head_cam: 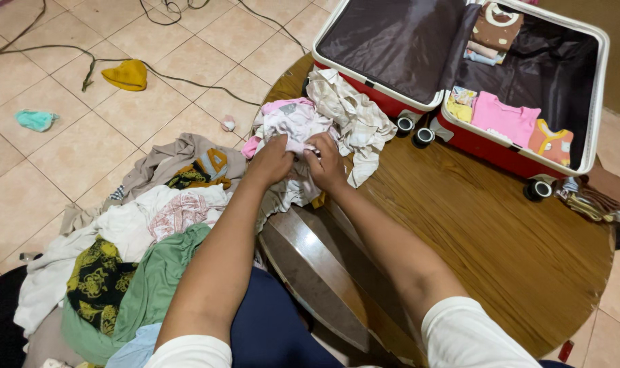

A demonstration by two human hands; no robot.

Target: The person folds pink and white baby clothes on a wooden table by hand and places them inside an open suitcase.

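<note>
My left hand (271,161) and my right hand (325,163) are side by side at the left edge of a round wooden table (487,232), both gripping a pale pink-and-white garment (291,124) in a small heap of clothes. A cream patterned cloth (351,112) lies just behind that heap. Beyond it, an open red suitcase (521,158) with a dark lining rests on the table, holding a folded pink top (504,117), an orange garment (552,143) and a brown one (497,24).
A big pile of mixed clothes (129,259) lies on the tiled floor to my left. Farther out on the floor are a yellow hat (127,75), a teal cloth (36,120) and cables (51,49). A patterned cloth (589,201) sits at the table's right edge.
</note>
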